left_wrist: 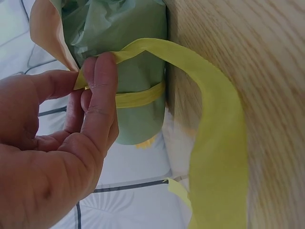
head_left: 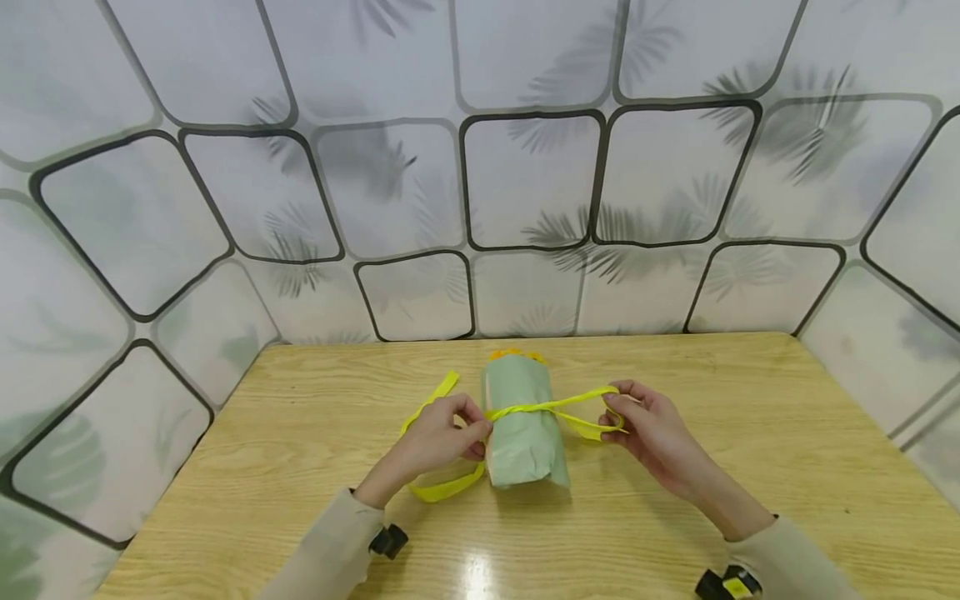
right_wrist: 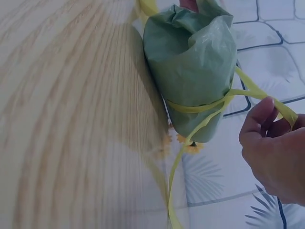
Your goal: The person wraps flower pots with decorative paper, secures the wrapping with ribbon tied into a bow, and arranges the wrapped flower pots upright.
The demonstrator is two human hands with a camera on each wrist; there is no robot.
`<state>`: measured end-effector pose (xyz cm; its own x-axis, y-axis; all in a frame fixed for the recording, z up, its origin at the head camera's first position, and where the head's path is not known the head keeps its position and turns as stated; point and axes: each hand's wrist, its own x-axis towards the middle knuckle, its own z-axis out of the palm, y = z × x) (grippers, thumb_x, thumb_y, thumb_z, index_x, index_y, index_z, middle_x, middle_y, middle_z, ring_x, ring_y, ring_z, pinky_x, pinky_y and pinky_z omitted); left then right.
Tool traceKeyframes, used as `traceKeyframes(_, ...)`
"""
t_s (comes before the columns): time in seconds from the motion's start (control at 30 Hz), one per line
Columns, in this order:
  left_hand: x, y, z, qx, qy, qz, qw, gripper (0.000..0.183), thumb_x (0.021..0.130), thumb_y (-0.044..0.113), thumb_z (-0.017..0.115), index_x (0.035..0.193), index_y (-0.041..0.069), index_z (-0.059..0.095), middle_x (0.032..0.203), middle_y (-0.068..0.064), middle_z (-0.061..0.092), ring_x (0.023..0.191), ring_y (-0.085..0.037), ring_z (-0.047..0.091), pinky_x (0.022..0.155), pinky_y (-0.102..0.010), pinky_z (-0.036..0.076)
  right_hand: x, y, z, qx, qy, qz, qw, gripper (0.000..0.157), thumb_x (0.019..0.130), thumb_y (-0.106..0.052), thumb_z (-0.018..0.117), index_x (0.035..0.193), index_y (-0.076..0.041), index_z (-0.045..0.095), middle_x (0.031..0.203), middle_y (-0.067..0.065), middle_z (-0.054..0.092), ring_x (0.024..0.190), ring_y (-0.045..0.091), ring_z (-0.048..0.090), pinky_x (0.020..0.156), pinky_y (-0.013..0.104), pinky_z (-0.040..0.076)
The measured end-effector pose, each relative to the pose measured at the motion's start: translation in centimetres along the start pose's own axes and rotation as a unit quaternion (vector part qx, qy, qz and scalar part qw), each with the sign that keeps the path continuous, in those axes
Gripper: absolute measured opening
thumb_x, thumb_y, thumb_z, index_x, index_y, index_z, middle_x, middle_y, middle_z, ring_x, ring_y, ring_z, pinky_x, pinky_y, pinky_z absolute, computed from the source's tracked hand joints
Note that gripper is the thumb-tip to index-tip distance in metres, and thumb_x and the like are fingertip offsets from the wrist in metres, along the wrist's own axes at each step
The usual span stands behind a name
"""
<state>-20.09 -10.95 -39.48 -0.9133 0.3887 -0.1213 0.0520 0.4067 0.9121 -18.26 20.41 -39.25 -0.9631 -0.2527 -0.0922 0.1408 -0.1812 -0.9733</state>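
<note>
A bouquet wrapped in pale green paper (head_left: 521,450) lies on the table, orange-yellow flowers (head_left: 517,354) showing at its far end. Yellow ribbon (head_left: 525,408) goes round its middle. At the bundle's left side, my left hand (head_left: 446,433) pinches the ribbon between thumb and fingers; a wide length of ribbon (left_wrist: 219,143) curves away from it in the left wrist view. To the right, my right hand (head_left: 656,433) holds a ribbon loop, drawn out from the bundle. In the right wrist view a ribbon tail (right_wrist: 178,167) hangs from the crossing.
The bundle lies on a wood-grain table (head_left: 315,417). Behind the table and at its sides stands a pale curtain-like backdrop (head_left: 532,183) with dark outlined shapes and leaf prints. A dark wrist camera (head_left: 388,542) sits at the left cuff.
</note>
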Motion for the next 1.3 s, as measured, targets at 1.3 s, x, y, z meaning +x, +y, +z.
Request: traceKeyframes(1.3,-0.3,3.0,1.1,0.347,0.001,0.228,0.9095,0.064,0.086,0.046,0.081,0.137,0.009,0.066,0.113,0.004,0.062,0.09,-0.012,0.054,0.076,-0.021,0.044,0.3,0.8,1.0,0.013,-0.031,-0.004,0.999,0.011,0.104,-0.014,0.06,0.113,-0.009,0.055,0.119,-0.002,0.068,0.117,0.011,0.069,0.097,0.029,0.058)
